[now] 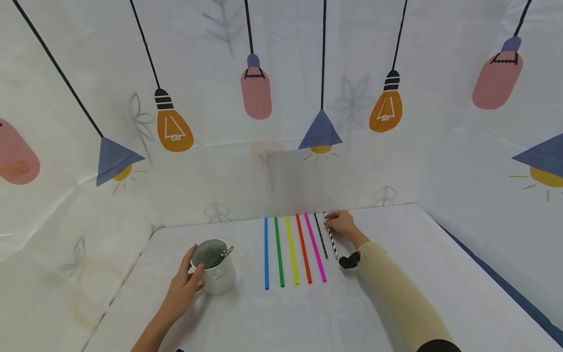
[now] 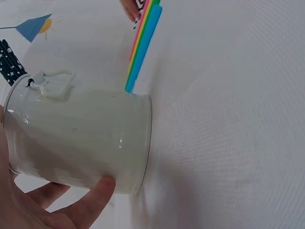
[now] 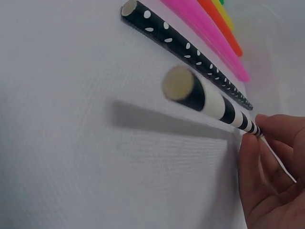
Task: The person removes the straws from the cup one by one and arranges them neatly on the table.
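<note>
My left hand grips a white metal cup by its side, with thumb and fingers around the wall. Black straws with white patterns lean out of the cup's mouth. At the back of the table my right hand pinches the far end of a black-and-white striped straw, whose near end is raised off the table. Beside it lies a black straw with white dots. Further left are pink, red-orange, yellow, green and blue straws, side by side.
The white-covered table meets a white wall sheet printed with hanging lamps, right behind the straws' far ends. A dark strap piece sits at my right wrist. A small dark object shows at the bottom edge.
</note>
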A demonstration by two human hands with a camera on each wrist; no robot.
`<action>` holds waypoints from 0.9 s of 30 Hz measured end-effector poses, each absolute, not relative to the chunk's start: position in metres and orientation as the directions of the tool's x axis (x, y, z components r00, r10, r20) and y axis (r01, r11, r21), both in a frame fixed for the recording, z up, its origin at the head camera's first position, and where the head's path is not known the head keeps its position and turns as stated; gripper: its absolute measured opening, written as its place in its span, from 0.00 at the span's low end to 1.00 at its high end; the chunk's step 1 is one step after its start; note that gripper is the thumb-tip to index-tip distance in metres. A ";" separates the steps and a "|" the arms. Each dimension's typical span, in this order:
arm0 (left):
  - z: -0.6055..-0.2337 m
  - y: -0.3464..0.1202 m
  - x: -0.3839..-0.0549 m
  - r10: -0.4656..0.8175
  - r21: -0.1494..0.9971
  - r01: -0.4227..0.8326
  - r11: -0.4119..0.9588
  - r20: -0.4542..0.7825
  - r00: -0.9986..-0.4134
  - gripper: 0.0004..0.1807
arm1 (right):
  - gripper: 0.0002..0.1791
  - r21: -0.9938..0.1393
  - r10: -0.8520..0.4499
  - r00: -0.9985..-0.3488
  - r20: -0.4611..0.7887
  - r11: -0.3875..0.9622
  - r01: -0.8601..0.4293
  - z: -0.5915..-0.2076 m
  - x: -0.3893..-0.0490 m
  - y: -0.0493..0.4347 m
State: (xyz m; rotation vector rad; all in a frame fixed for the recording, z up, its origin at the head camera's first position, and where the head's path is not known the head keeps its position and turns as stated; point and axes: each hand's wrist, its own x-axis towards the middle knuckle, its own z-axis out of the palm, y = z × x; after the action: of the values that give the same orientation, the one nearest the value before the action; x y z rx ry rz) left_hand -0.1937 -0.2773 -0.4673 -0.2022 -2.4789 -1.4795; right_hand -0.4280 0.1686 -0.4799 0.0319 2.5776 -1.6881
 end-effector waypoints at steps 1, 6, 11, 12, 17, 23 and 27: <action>-0.468 -0.277 -0.193 -0.010 0.846 0.240 0.476 0.278 -0.961 0.32 | 0.18 -0.913 -0.016 -0.998 -0.066 0.405 0.054 -0.481 -0.429 0.168; -0.467 -0.277 -0.192 -0.019 0.849 0.227 0.478 0.268 -0.963 0.32 | 0.17 -0.906 -0.005 -0.997 -0.072 0.419 0.063 -0.486 -0.431 0.166; -0.467 -0.276 -0.193 -0.015 0.846 0.237 0.477 0.277 -0.961 0.31 | 0.17 -0.899 0.005 -0.999 -0.041 0.435 0.039 -0.486 -0.431 0.163; -0.467 -0.276 -0.193 -0.013 0.846 0.238 0.476 0.278 -0.961 0.31 | 0.16 -0.897 0.010 -0.999 -0.039 0.439 0.039 -0.486 -0.431 0.163; -0.467 -0.276 -0.193 -0.009 0.847 0.240 0.475 0.278 -0.961 0.31 | 0.17 -0.888 0.020 -1.000 -0.020 0.459 0.027 -0.488 -0.430 0.162; -0.466 -0.275 -0.192 -0.018 0.843 0.245 0.480 0.288 -0.957 0.31 | 0.16 -0.882 0.017 -1.000 0.007 0.471 0.002 -0.490 -0.431 0.161; -0.467 -0.276 -0.193 -0.016 0.841 0.246 0.481 0.289 -0.957 0.31 | 0.15 -0.877 0.015 -1.000 0.020 0.481 -0.010 -0.491 -0.431 0.160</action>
State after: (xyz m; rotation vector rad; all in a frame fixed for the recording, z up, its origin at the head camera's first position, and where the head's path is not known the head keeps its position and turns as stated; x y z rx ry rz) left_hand -0.1927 -0.2757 -0.4669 -0.1956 -2.4724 -1.4667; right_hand -0.4313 0.1604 -0.4908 0.0049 2.7244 -1.6136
